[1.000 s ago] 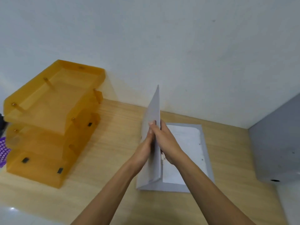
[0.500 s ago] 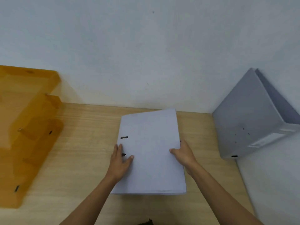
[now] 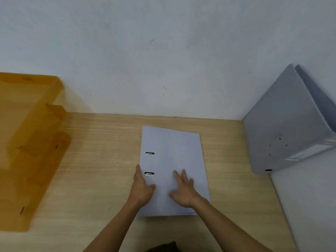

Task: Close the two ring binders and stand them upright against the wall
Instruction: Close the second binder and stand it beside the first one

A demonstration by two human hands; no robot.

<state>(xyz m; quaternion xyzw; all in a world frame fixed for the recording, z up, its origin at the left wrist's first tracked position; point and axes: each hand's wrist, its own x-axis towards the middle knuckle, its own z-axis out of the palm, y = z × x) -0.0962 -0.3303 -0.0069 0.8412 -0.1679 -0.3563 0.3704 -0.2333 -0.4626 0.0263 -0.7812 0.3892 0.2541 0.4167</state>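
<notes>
**One binder shut and flat, the other already propped at the side wall**

We press both hands down on the white binder point(image 3: 172, 171), which lies closed and flat on the wooden worktop point(image 3: 101, 160), its far edge near the back wall point(image 3: 163, 60) but not touching it. Our left hand point(image 3: 142, 188) rests along the spine edge, thumb on the cover just below the nearer of the two metal ring slots point(image 3: 149, 173); our right hand point(image 3: 183, 190) lies palm-down and fingers spread, just beside the left, on the middle of the cover. Neither grip is clenched: both hands are flat and released, holding nothing, only bearing on the cover.

Well off to the right of our right hand, the grey binder point(image 3: 283, 128) leans against the side wall point(image 3: 309, 206), tilted rather than upright, and we cannot tell whether its covers are fully shut. To the left of our left hand, an orange paper tray point(image 3: 31, 142) stands apart from the work.

By our reading, the closing of the white binder is done or all but done, and the standing of it is the step to come. That move would call for taking the binder by its edges, most likely the spine side and the open side, tipping it up onto its bottom edge and sliding it away from us until it meets the wall. The covers could spring apart in the lift if we do not pinch them together.
</notes>
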